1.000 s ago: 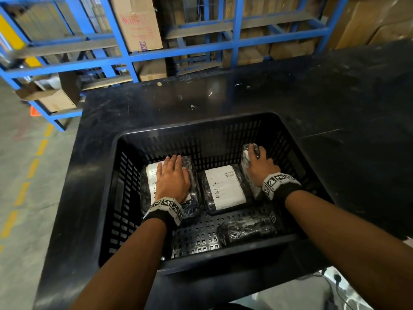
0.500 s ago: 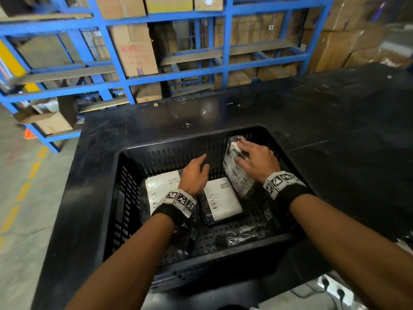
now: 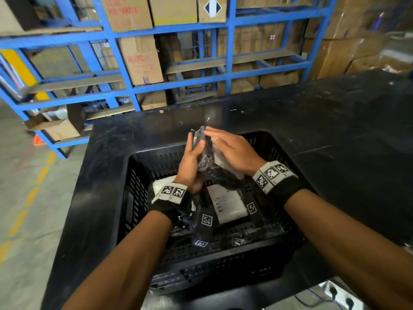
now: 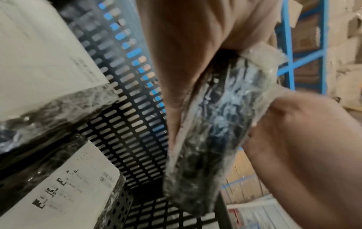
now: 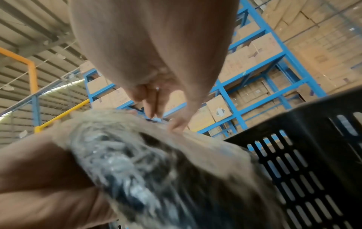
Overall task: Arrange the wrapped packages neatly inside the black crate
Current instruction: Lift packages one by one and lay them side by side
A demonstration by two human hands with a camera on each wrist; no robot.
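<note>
Shelving: blue metal racks (image 3: 230, 52) stacked with brown cardboard boxes (image 3: 140, 61)
Floor: grey concrete (image 3: 20, 180), dashed yellow line (image 3: 31, 195)
Table: black scuffed table (image 3: 335, 121)

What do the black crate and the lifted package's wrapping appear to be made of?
Black crate: looks like moulded plastic, matte, judging by the even rows of slots in its walls and floor.
Lifted package: wrapping seems to be clear stretch film, glossy and wrinkled with white glints over dark contents.

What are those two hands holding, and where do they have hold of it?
One wrapped package, lifted above the black crate: left hand grips its left edge, right hand lies flat against its labelled face.
</note>
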